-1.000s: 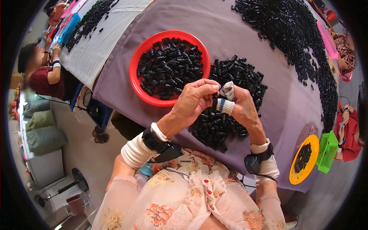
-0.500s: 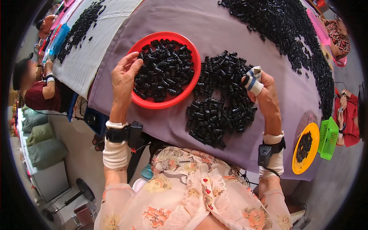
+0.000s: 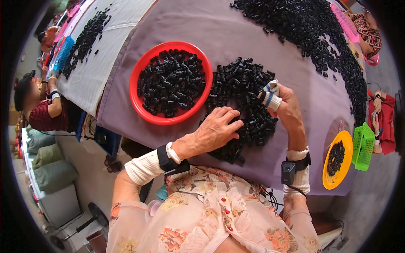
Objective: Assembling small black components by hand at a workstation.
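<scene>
My left hand [image 3: 216, 127] reaches over the near-left side of a pile of small black plastic parts [image 3: 242, 82]. Its fingers are bent but apart, with no part visible in them; their tips partly hide the pile. On the pile's right side, my right hand [image 3: 289, 107] is closed, a white and blue striped cloth wrap [image 3: 271, 96] covering its fingertips. A dark piece shows at the wrap's end, apparently one of the black parts, though it blends with the pile. To the left stands a round red basin [image 3: 134, 88] holding many of the same parts.
A large spread of black parts [image 3: 291, 25] lies at the far right. Near the right edge sit a yellow plate [image 3: 333, 181] with small black bits and a green basket [image 3: 363, 147]. Co-workers sit left [image 3: 48, 105] and right [image 3: 383, 122]; a purple cloth [image 3: 168, 25] covers the table.
My left hand has left the basin's left rim and moved right and nearer, to the pile. The basin appears slightly further left. My right hand stays closed beside the pile, slightly lower.
</scene>
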A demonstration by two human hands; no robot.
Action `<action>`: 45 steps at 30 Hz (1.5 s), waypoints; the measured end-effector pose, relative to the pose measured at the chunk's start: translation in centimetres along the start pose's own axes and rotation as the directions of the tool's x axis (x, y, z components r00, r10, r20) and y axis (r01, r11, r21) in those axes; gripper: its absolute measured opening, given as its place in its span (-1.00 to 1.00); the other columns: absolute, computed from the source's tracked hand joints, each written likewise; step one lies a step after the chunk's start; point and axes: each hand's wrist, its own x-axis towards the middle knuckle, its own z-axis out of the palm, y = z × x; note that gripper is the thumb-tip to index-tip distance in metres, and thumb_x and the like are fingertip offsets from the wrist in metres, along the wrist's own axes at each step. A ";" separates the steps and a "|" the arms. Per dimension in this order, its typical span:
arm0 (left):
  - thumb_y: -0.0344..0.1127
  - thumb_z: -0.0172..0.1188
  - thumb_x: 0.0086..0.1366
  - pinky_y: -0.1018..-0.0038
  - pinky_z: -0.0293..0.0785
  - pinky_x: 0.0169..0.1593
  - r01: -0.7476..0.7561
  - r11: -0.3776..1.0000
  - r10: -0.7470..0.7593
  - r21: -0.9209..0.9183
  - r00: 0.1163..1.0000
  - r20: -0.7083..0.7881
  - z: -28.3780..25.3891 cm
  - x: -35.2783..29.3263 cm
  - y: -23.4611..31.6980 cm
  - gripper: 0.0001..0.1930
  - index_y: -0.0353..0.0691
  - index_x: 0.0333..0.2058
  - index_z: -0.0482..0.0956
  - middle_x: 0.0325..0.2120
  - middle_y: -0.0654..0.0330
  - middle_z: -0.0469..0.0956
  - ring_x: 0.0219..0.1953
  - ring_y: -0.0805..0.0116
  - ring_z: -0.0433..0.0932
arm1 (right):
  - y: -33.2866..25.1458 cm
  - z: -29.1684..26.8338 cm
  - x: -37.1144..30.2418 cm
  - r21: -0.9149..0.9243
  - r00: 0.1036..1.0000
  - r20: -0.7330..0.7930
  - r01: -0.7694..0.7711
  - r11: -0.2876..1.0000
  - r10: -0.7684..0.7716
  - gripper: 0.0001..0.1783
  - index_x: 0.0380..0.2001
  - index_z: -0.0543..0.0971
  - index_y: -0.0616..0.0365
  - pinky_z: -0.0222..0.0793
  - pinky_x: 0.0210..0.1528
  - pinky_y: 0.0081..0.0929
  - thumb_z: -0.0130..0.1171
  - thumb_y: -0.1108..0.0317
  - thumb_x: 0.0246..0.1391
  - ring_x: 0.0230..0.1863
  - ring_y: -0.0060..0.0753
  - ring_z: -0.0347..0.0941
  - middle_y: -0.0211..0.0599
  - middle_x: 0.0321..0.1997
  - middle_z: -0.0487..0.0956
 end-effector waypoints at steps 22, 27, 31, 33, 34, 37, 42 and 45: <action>-0.27 0.30 -0.06 0.27 0.35 -0.14 0.230 0.969 -0.221 0.092 0.970 -0.098 -1.0 0.0 -0.3 -0.54 -0.25 -0.16 0.42 -0.26 0.07 0.38 -0.20 0.09 0.36 | 0.3 0.6 0.2 0.049 0.998 0.033 -0.048 0.998 0.046 -0.81 -0.56 0.46 0.11 0.03 -0.75 -0.72 0.23 0.28 -0.06 -0.77 -0.76 0.19 -0.59 -0.74 0.33; -0.46 0.24 -0.06 0.31 0.38 -0.23 0.230 0.973 -0.222 0.034 0.962 -0.158 0.3 0.8 -2.2 -0.66 -0.29 -0.25 0.42 -0.38 0.06 0.39 -0.29 0.09 0.39 | -0.3 1.1 0.4 -0.039 0.998 0.046 -0.037 0.999 0.038 -0.77 -0.59 0.42 0.09 0.01 -0.75 -0.71 0.24 0.26 -0.06 -0.77 -0.77 0.18 -0.59 -0.75 0.31; -0.46 0.23 -0.04 0.32 0.38 -0.24 0.268 0.959 -0.281 -0.090 0.939 -0.196 0.0 1.6 -2.2 -0.75 -0.27 -0.32 0.47 -0.43 0.10 0.41 -0.34 0.13 0.41 | 0.3 1.0 0.3 -0.001 0.998 0.039 -0.039 0.999 0.039 -0.84 -0.55 0.49 0.09 -0.04 -0.76 -0.74 0.19 0.26 -0.05 -0.80 -0.77 0.15 -0.58 -0.78 0.31; -0.45 0.23 -0.04 0.33 0.37 -0.25 0.257 0.961 -0.273 -0.104 0.939 -0.208 0.2 1.8 -2.4 -0.77 -0.26 -0.34 0.48 -0.45 0.11 0.42 -0.36 0.14 0.41 | 0.2 1.0 0.2 -0.009 0.999 0.040 -0.035 0.999 0.035 -0.84 -0.55 0.49 0.09 -0.04 -0.76 -0.74 0.18 0.26 -0.04 -0.80 -0.77 0.15 -0.58 -0.78 0.31; -0.44 0.24 -0.04 0.33 0.37 -0.26 0.245 0.963 -0.265 -0.115 0.940 -0.214 0.2 1.8 -2.5 -0.79 -0.25 -0.36 0.49 -0.46 0.12 0.42 -0.37 0.16 0.42 | 0.1 1.1 0.2 -0.010 0.999 0.036 -0.041 0.999 0.041 -0.84 -0.55 0.49 0.09 -0.03 -0.76 -0.75 0.18 0.26 -0.04 -0.80 -0.77 0.15 -0.58 -0.79 0.31; -0.38 0.27 -0.05 0.33 0.36 -0.27 0.223 0.969 -0.241 -0.105 0.944 -0.225 0.0 1.7 -2.8 -0.77 -0.24 -0.36 0.50 -0.45 0.11 0.42 -0.35 0.16 0.41 | -0.2 1.2 0.3 -0.023 0.999 0.035 -0.041 0.999 0.042 -0.84 -0.55 0.49 0.09 -0.03 -0.76 -0.75 0.18 0.26 -0.03 -0.79 -0.77 0.15 -0.58 -0.79 0.31; -0.32 0.29 -0.07 0.31 0.34 -0.27 0.266 0.960 -0.255 0.089 0.960 -0.116 -0.5 1.0 -1.5 -0.74 -0.24 -0.38 0.48 -0.44 0.10 0.39 -0.33 0.15 0.38 | -0.5 1.6 0.3 0.011 0.997 0.048 -0.057 0.998 0.057 -0.82 -0.58 0.43 0.09 0.00 -0.75 -0.71 0.22 0.32 -0.06 -0.77 -0.78 0.16 -0.60 -0.75 0.31; -0.34 0.28 -0.08 0.30 0.34 -0.27 0.264 0.958 -0.260 0.113 0.964 -0.052 0.1 0.8 -1.6 -0.75 -0.23 -0.39 0.46 -0.43 0.11 0.37 -0.33 0.15 0.38 | -0.4 2.0 0.3 0.015 0.996 0.052 -0.075 0.997 0.074 -0.80 -0.58 0.43 0.09 0.00 -0.75 -0.71 0.23 0.30 -0.06 -0.77 -0.78 0.16 -0.60 -0.75 0.31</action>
